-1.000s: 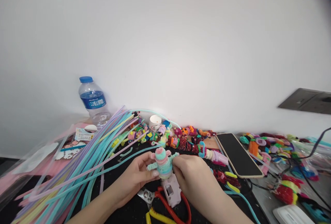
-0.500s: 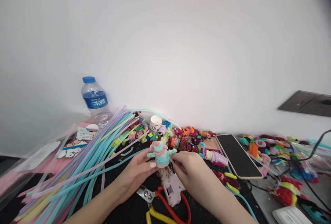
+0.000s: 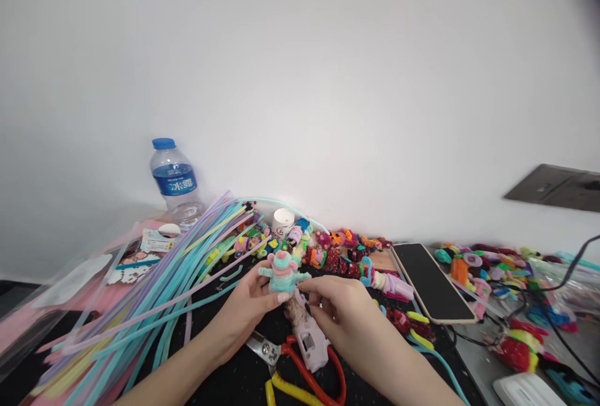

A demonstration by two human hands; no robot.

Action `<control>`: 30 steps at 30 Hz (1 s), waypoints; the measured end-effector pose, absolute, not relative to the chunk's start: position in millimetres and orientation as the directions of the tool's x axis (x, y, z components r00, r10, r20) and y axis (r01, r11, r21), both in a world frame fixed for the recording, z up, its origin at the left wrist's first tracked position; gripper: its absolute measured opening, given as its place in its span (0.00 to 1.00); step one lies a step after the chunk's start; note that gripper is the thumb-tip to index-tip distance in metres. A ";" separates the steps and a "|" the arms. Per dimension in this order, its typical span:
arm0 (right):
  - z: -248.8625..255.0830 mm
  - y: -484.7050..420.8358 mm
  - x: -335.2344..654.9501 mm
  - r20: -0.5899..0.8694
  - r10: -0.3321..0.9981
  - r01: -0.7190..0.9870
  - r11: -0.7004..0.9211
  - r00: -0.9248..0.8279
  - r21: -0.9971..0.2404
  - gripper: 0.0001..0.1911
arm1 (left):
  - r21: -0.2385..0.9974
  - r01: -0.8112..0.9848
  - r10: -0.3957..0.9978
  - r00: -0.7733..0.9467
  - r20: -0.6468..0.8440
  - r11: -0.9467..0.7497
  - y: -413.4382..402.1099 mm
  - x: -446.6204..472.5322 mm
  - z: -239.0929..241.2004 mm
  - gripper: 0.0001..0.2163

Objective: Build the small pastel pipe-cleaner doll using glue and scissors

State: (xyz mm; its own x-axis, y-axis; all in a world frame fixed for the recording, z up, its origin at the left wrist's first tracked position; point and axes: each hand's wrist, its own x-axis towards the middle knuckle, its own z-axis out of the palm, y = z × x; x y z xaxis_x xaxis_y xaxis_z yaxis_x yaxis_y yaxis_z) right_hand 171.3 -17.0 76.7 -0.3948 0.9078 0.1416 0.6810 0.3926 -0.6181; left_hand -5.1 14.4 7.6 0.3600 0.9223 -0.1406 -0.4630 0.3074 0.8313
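My left hand is closed on a small pastel pipe-cleaner doll, teal and pink with round ears, held upright just above the dark mat. My right hand sits right of the doll with its fingers curled, touching the tip of a pink glue gun that lies between my hands. Whether the right fingers grip the gun is not clear. Red-handled pliers lie just in front of the glue gun.
A fan of long pastel pipe cleaners covers the left. A water bottle and a small white cup stand by the wall. Finished colourful figures form a row behind. A phone, more figures and cables lie right.
My left hand has lifted the doll slightly left and away from the glue gun. My right hand has let go of the doll and dropped to the gun's tip.
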 end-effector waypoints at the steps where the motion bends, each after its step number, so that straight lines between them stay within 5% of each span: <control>1: 76.2 -17.0 171.5 0.149 0.911 0.677 0.388 -0.384 -0.625 0.16 | 0.831 -0.466 0.928 0.343 -0.147 0.304 14.5 -5.3 7.1 0.20; 11: 95.2 -8.0 188.0 0.248 0.946 0.740 0.317 -0.207 -0.593 0.12 | 0.741 -0.608 0.956 0.241 -0.169 0.284 21.7 -11.2 1.4 0.17; 17: 88.2 -13.5 204.1 -0.050 0.940 0.897 0.305 -0.338 -0.321 0.19 | 0.659 -0.681 0.946 0.186 -0.265 0.318 26.8 -15.5 1.9 0.05; 21: 79.9 -23.9 195.6 -0.221 0.895 0.913 0.341 -0.388 -0.222 0.25 | 0.629 -0.699 0.939 0.222 -0.261 0.340 26.8 -16.6 4.0 0.15; 25: 67.3 -26.8 188.0 -0.215 0.898 0.917 0.345 -0.384 -0.198 0.21 | 0.614 -0.691 0.922 0.324 -0.210 0.382 25.1 -16.7 3.8 0.21; 30: 46.6 -27.5 192.5 -0.141 0.908 0.899 0.351 -0.395 -0.261 0.23 | 0.598 -0.666 0.890 0.404 -0.213 0.446 23.5 -16.3 0.8 0.09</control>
State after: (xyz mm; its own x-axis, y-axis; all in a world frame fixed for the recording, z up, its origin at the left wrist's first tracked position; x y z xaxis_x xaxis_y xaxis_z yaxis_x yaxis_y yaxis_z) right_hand 192.5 -27.5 46.6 -0.3950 0.9077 -0.1412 0.8994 0.3508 -0.2608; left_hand -16.3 23.5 0.8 0.4040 0.8896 -0.2132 -0.6663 0.4458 0.5977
